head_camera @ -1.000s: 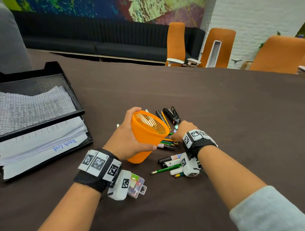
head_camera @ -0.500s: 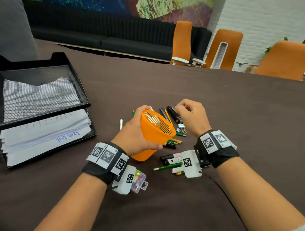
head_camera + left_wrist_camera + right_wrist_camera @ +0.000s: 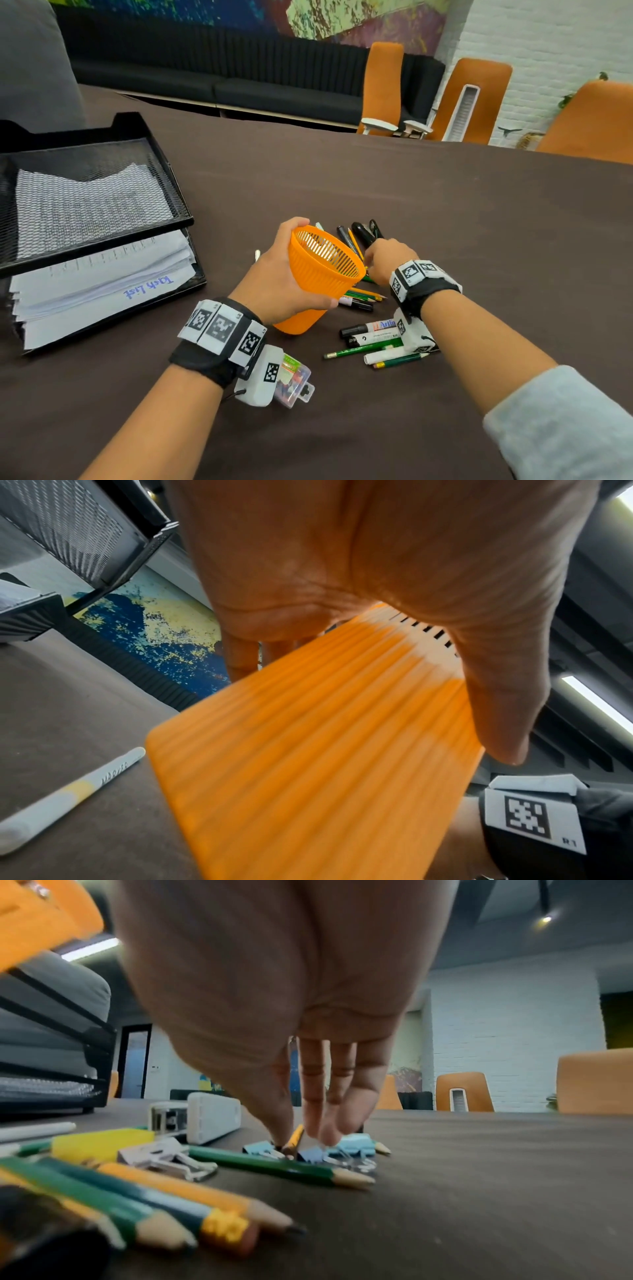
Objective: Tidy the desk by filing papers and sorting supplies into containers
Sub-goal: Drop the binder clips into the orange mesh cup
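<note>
My left hand [image 3: 274, 281] grips a slotted orange cup [image 3: 318, 284], lifted off the desk and tilted with its mouth to the right. In the left wrist view the palm [image 3: 342, 561] wraps the cup's ribbed wall [image 3: 308, 764]. Just right of the rim, my right hand [image 3: 383, 260] reaches down into a pile of pencils [image 3: 363, 296]. The right wrist view shows this hand [image 3: 303, 1141] pinching the end of a yellow pencil [image 3: 295, 1137] among blue binder clips [image 3: 352, 1146]. A green pencil [image 3: 274, 1164] lies in front.
Markers and pencils [image 3: 373, 332] lie under my right wrist, a black stapler [image 3: 363, 233] beyond the cup, a white pen [image 3: 257, 255] to its left. A black mesh paper tray [image 3: 164, 178] holds stacked sheets [image 3: 102, 284] at left. A clear pin box [image 3: 294, 383] sits below my left wrist.
My right hand was raised beside the cup's rim half a second ago and has come back down onto the pencil pile. The left hand keeps the cup tilted.
</note>
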